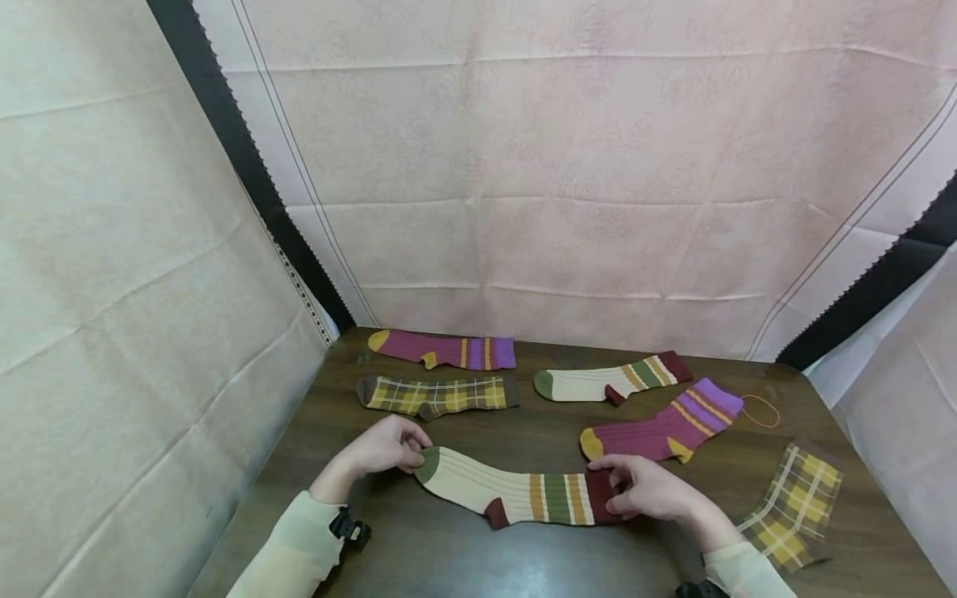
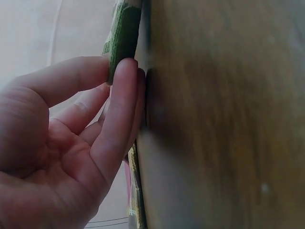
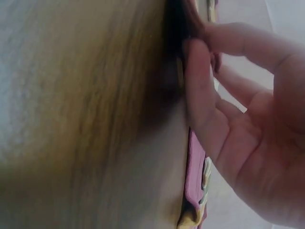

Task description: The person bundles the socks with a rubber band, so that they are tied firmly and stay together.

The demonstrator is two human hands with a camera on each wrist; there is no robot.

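Observation:
A cream ribbed sock (image 1: 478, 480) with a green toe, maroon heel and cuff, and orange and green stripes lies stretched sideways near the front of the table. My left hand (image 1: 385, 446) pinches its green toe (image 2: 125, 33) between thumb and fingers. At the other end, my right hand (image 1: 650, 488) grips the maroon cuff, thumb against fingers. The matching cream sock (image 1: 579, 384) lies farther back. Just beyond my right hand is a purple sock (image 1: 658, 433) with yellow toe and heel.
Another purple sock (image 1: 449, 350) lies at the back left, above a yellow plaid sock (image 1: 449, 395). A second plaid sock (image 1: 796, 498) is at the right, beside my right forearm. A thin orange loop (image 1: 763, 413) lies by the purple cuff. Cloth walls (image 1: 568, 166) surround the wooden table (image 1: 449, 565).

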